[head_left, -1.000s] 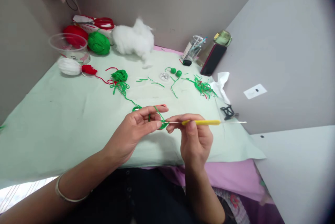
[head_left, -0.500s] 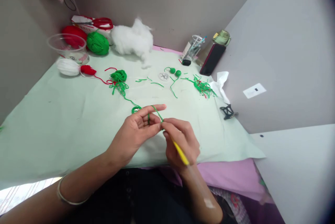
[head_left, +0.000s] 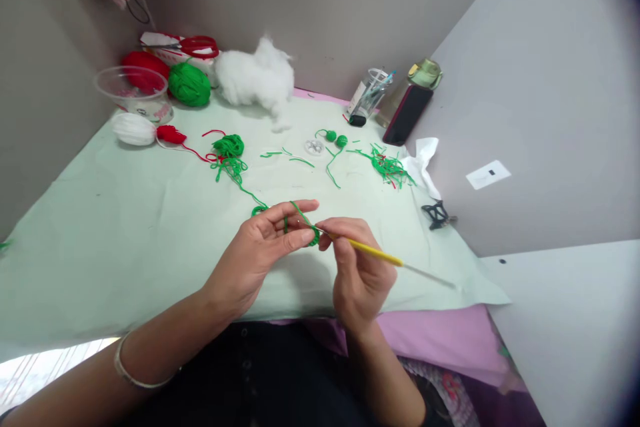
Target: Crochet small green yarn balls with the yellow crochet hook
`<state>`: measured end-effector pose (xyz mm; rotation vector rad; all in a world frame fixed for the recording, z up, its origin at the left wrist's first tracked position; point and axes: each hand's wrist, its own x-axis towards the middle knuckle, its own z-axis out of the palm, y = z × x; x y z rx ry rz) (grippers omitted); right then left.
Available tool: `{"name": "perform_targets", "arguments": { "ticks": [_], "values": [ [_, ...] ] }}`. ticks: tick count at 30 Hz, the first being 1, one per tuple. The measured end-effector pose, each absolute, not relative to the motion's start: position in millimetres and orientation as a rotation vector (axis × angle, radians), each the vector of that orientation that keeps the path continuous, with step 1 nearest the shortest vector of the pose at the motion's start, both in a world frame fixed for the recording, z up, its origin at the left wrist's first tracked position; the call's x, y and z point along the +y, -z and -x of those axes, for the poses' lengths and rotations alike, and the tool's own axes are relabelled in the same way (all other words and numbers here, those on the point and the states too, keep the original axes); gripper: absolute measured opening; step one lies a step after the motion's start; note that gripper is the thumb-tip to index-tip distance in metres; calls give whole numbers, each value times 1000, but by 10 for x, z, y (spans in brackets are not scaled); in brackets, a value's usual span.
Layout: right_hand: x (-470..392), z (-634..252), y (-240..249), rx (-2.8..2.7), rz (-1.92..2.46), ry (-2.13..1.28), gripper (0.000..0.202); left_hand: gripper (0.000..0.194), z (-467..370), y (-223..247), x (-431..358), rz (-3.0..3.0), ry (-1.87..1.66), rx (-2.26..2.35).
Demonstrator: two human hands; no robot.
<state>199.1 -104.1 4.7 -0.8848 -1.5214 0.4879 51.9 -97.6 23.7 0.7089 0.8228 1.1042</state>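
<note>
My left hand [head_left: 267, 240] pinches a small piece of green crochet work [head_left: 315, 236] between thumb and fingers, with green yarn [head_left: 301, 212] running over its raised index finger. In my right hand [head_left: 363, 270] is a crochet hook [head_left: 375, 252] with a yellow grip, its metal tip at the top of the green piece. The hook's back end points right and slightly down. From behind my left hand the strand leads back to a loose green yarn tangle [head_left: 229, 147]. A green ring-shaped coil [head_left: 259, 210] shows partly behind my left fingers.
At the back left are a green yarn ball [head_left: 189, 84], red scissors [head_left: 199, 46], a clear tub [head_left: 150, 107] and white stuffing [head_left: 257, 77]. Two small green balls [head_left: 341, 141] and yarn scraps [head_left: 387, 166] lie mid-table. A phone [head_left: 409, 115] leans against a bottle [head_left: 424, 72] at the right.
The hook has swung from pointing steeply down toward me to lying nearly level, pointing right. My right hand has turned and shifted slightly right; the green piece now shows more.
</note>
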Motion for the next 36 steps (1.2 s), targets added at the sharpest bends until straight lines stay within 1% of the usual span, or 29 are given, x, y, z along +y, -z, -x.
{"name": "perform_targets", "arguments": {
  "ticks": [2, 4, 6, 8, 10, 12, 15, 18, 23, 30, 34, 36],
  "values": [
    [-1065, -1994, 8, -1625, 904, -267, 31, 39, -535, -229, -978, -625, -1074, 765],
    [-1075, -2011, 35, -1683, 880, -147, 36, 37, -539, -219, -965, -540, -1037, 710],
    [-1072, -2036, 22, -1618, 878, -249, 34, 33, -528, -209, -943, -502, -1026, 696],
    [-1058, -2053, -20, -1448, 873, -469, 29, 30, -510, -205, -925, -518, -1038, 708],
    [-1041, -2053, -64, -1307, 824, -666, 25, 31, -494, -211, -921, -582, -1045, 725],
    [-1025, -2039, -90, -1305, 778, -776, 22, 34, -486, -223, -931, -668, -1049, 754],
    [-1009, -2019, -93, -1371, 777, -789, 22, 38, -477, -241, -949, -756, -1047, 800],
    [-1003, -2027, -72, -1314, 803, -823, 21, 41, -454, -245, -952, -770, -1033, 802],
    [-996, -2058, -46, -1241, 806, -959, 18, 36, -423, -261, -959, -793, -1046, 808],
    [-1003, -2012, -45, -1294, 799, -857, 16, 48, -484, -304, -969, -694, -1045, 755],
    [-987, -2025, -48, -1239, 790, -943, 17, 52, -466, -275, -944, -614, -1002, 695],
    [-957, -2055, -57, -1170, 808, -979, 18, 49, -439, -265, -932, -587, -980, 672]
  ]
}}
